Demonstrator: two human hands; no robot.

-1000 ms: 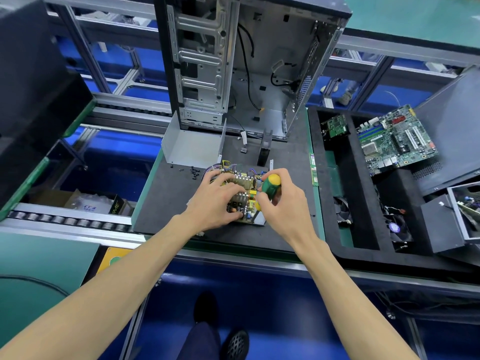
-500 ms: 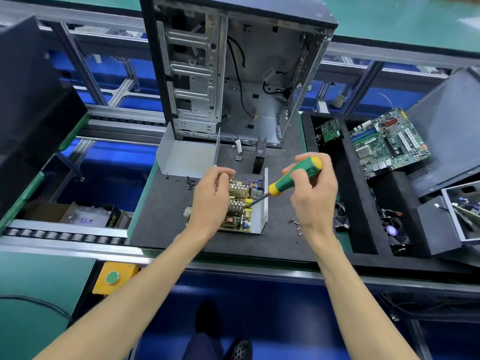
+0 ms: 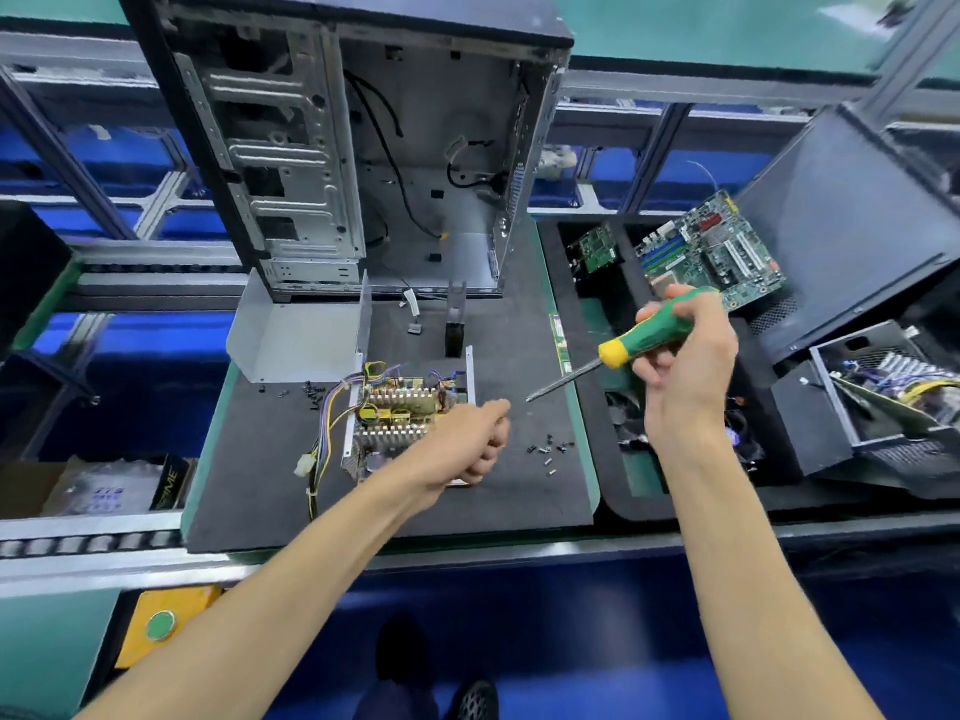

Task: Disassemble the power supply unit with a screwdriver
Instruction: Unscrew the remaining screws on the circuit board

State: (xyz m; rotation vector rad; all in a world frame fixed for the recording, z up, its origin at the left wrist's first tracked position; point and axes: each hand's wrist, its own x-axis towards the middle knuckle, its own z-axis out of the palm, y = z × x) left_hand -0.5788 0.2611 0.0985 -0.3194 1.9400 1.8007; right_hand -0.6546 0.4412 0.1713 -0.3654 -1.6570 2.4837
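Hands: right (image 3: pixel 685 366) raised gripping screwdriver (image 3: pixel 644 341).

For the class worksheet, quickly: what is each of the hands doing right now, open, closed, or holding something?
Left hand: curled closed beside the opened power supply unit; any contents cannot be told.
Right hand: closed on the green-and-yellow-handled screwdriver, tip in the air.

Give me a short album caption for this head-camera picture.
Right hand lifts screwdriver off opened power supply; left hand beside it.

Left hand (image 3: pixel 467 444) loosely curled, low, right hand (image 3: pixel 685 366) raised, fingers clenched
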